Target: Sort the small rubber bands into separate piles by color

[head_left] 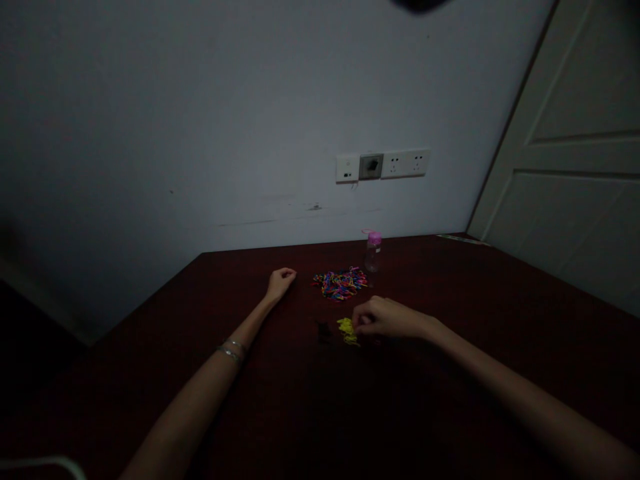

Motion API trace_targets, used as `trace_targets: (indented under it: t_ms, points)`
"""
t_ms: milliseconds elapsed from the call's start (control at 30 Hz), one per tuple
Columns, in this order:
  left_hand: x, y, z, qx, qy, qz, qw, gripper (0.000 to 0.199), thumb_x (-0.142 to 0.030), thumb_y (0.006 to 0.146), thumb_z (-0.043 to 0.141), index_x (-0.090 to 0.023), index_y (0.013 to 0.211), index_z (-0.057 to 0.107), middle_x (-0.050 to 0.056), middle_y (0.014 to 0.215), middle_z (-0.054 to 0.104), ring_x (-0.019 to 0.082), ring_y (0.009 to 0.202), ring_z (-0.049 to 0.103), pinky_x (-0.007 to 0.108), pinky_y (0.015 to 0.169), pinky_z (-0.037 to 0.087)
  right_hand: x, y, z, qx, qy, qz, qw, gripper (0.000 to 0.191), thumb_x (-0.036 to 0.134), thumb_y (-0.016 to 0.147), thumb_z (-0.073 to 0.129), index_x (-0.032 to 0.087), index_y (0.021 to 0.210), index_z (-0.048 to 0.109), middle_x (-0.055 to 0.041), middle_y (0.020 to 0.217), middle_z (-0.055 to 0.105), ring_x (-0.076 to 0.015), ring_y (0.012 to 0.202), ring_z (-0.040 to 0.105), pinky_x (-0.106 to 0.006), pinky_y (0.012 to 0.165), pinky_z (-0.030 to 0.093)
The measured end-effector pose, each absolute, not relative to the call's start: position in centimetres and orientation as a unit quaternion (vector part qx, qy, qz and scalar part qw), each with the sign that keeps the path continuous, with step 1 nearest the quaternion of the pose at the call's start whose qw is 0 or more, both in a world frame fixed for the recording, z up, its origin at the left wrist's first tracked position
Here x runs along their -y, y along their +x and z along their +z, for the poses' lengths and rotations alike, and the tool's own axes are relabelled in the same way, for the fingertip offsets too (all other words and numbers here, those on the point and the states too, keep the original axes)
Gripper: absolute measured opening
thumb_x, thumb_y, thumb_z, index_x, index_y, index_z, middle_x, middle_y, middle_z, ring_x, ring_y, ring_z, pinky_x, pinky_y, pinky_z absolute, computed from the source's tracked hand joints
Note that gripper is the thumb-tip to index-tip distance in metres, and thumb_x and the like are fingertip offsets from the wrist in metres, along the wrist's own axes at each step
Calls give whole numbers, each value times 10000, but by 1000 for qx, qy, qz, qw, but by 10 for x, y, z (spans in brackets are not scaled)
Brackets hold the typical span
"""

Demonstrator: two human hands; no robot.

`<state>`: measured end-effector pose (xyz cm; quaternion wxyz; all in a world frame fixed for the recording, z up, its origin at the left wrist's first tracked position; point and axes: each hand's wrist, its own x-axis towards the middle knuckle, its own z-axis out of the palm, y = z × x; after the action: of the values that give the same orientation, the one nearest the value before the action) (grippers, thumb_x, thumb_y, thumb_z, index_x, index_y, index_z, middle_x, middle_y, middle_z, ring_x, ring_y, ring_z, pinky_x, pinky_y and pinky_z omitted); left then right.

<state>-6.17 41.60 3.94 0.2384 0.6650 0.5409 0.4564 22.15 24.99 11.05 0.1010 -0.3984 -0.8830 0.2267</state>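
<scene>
1. Find the yellow pile [347,330] on the dark red table [450,283], just left of the right hand [383,317], the nearer one.
2. Right hand: fingers curled inward; cannot tell any pinched piece.
3. Left hand [281,283]: loosely curled, left of the multicoloured pile [340,283]; cannot tell any contents.
4. Yellow pile's long axis: roughly near-to-far; loosely heaped, pointing no single way. Dark pile [324,329] on its left.

Lighting: dim. The pale wall [200,120] carries a row of sockets [405,163] above the far edge of the dark red table [450,287]; dark scuffs [314,207] mark its surface. A panelled door [575,147] stands at right.
</scene>
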Motion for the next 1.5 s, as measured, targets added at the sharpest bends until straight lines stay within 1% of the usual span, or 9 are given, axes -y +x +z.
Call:
trace_targets:
  t_ms: [100, 267, 367, 500, 667, 800, 933, 1100, 1500]
  points:
    - [-411, -60, 41, -531, 705, 407, 234, 242, -322, 634, 570, -131, 739, 674, 34, 660, 638, 142, 611, 555, 226, 575, 404, -258, 233, 109, 868, -409, 238, 146, 212, 346, 742, 533, 173, 781, 649, 17, 577, 525, -80, 509, 427, -206, 484, 280]
    - [-402, -57, 47, -521, 769, 323, 181, 279, -408, 612, 597, -185, 748, 693, 1, 615, 607, 126, 567, 524, 209, 520, 353, -278, 263, 98, 824, -454, 249, 232, 279, 397, 737, 524, 146, 724, 644, 15, 537, 473, -87, 492, 384, -219, 471, 284]
    - [-402, -57, 52, -515, 793, 279, 168, 314, -431, 605, 606, -201, 803, 691, -2, 648, 614, 124, 577, 529, 210, 536, 356, -290, 282, 84, 793, -484, 249, 274, 321, 430, 737, 507, 135, 736, 635, 17, 532, 461, -91, 490, 382, -218, 456, 278]
    - [-404, -53, 57, -481, 827, 238, 168, 311, -413, 629, 594, -190, 822, 690, 27, 726, 638, 145, 638, 549, 224, 588, 384, -301, 302, 66, 749, -524, 255, 317, 374, 472, 724, 500, 124, 771, 628, 14, 543, 479, -94, 493, 398, -217, 454, 290]
    - [-399, -42, 58, -449, 845, 243, 160, 268, -348, 663, 574, -178, 837, 687, 46, 785, 646, 161, 702, 562, 235, 646, 406, -305, 311, 56, 728, -552, 228, 337, 397, 495, 718, 488, 128, 758, 634, 7, 550, 510, -98, 492, 412, -221, 464, 302]
    - [-395, -36, 59, -465, 833, 250, 168, 215, -295, 663, 574, -179, 804, 687, 49, 800, 647, 169, 746, 567, 239, 686, 421, -306, 311, 53, 717, -565, 215, 347, 395, 489, 715, 494, 125, 759, 641, -9, 582, 542, -105, 517, 429, -220, 470, 302]
    - [-395, -35, 58, -470, 834, 249, 149, 181, -246, 683, 541, -177, 785, 674, 46, 811, 638, 164, 759, 563, 236, 690, 421, -306, 311, 51, 709, -572, 216, 350, 394, 486, 720, 487, 126, 766, 640, -7, 566, 535, -107, 510, 427, -220, 462, 295]
    - [-394, -34, 57, -473, 835, 249, 128, 149, -189, 697, 515, -175, 760, 649, 47, 825, 627, 158, 759, 553, 235, 701, 413, -305, 311, 52, 713, -568, 204, 357, 370, 466, 713, 494, 131, 750, 647, -22, 611, 575, -119, 541, 451, -228, 489, 319]
    - [-392, -35, 57, -473, 844, 233, 96, 152, -186, 780, 420, -176, 835, 561, 59, 882, 571, 169, 824, 517, 273, 754, 396, -306, 312, 49, 711, -562, 211, 366, 350, 448, 716, 494, 130, 746, 638, -30, 633, 582, -126, 566, 460, -228, 493, 328]
